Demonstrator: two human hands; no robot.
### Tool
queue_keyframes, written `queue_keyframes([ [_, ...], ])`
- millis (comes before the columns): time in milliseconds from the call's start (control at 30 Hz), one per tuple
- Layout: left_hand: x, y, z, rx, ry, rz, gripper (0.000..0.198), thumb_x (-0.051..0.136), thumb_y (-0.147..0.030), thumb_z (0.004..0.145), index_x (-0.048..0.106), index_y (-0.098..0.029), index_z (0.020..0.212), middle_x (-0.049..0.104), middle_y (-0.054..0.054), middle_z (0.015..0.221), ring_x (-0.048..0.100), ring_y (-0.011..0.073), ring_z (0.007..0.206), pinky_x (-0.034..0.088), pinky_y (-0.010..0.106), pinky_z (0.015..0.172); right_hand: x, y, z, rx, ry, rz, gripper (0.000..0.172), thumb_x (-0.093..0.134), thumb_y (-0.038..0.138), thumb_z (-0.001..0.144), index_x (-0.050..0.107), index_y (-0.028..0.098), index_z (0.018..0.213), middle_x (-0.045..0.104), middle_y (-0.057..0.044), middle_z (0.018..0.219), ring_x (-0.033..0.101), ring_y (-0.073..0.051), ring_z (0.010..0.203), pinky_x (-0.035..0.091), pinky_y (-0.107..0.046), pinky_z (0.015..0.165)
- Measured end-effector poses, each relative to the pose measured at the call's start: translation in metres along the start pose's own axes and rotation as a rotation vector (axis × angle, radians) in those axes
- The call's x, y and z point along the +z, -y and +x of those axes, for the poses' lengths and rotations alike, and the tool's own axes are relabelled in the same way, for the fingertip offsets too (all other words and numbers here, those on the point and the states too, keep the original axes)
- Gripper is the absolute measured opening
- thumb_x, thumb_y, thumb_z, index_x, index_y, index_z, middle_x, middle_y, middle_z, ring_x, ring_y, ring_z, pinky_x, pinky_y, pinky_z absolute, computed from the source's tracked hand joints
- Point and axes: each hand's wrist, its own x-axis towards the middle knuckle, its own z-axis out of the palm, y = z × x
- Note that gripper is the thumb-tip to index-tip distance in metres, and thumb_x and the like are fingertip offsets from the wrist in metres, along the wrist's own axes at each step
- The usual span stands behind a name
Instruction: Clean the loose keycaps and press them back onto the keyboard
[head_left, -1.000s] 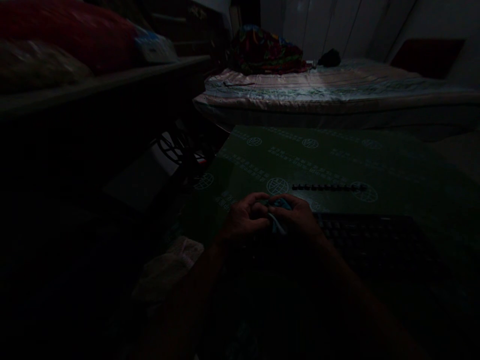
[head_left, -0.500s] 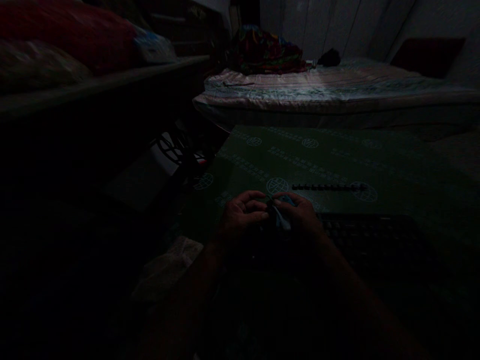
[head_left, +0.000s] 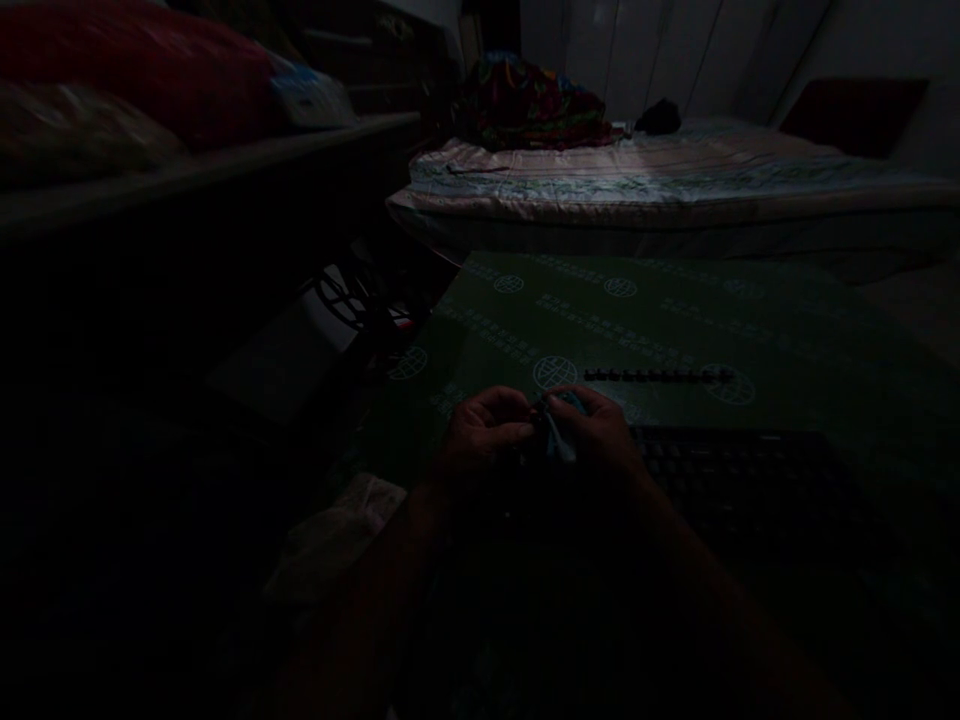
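The room is very dark. My left hand (head_left: pixel 480 432) and my right hand (head_left: pixel 596 435) meet over the near edge of a green printed board (head_left: pixel 675 320). Between their fingertips is a small pale bluish thing (head_left: pixel 559 440) that I cannot name. The right hand's fingers curl round it. The left hand's thumb and fingers pinch at its left side. A dark keyboard-like slab (head_left: pixel 735 470) lies just right of my right hand.
A thin dark strip (head_left: pixel 658 376) lies on the green board beyond my hands. A mattress (head_left: pixel 675 180) with a bundle of colourful cloth (head_left: pixel 536 105) is behind. A dark bench (head_left: pixel 210 170) with bags runs along the left. Crumpled pale cloth (head_left: pixel 337 535) lies lower left.
My hands stay in nearly the same spot. The fingers have shifted slightly around the small pale thing, and the left fingers now pinch closer to it.
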Motion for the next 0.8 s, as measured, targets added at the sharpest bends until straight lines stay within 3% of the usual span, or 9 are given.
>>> queue_keyframes([
  [367,0.0014,0.0005,-0.0019,-0.035,0.0,-0.029,0.022,0.076,-0.015,0.055,0.065,-0.015,0.073,0.064,-0.002,0.065,0.058,0.0098,0.051,0.047,0.021,0.052,0.0085,0.0072,-0.0083,-0.05,0.031,-0.058,0.033,0.068,0.044,0.062,0.065,0.018,0.083,0.055,0.003,0.06,0.048,-0.009,0.051,0.038,-0.02,0.048],
  [800,-0.0015,0.003,0.0007,-0.083,0.041,-0.003,0.022,0.076,-0.017,0.058,0.064,-0.015,0.075,0.065,-0.001,0.063,0.059,0.01,0.051,0.046,0.02,0.051,0.0052,0.0033,-0.0033,-0.056,-0.039,-0.076,0.037,0.065,0.049,0.065,0.066,0.016,0.082,0.057,0.001,0.061,0.05,-0.01,0.052,0.039,-0.021,0.048],
])
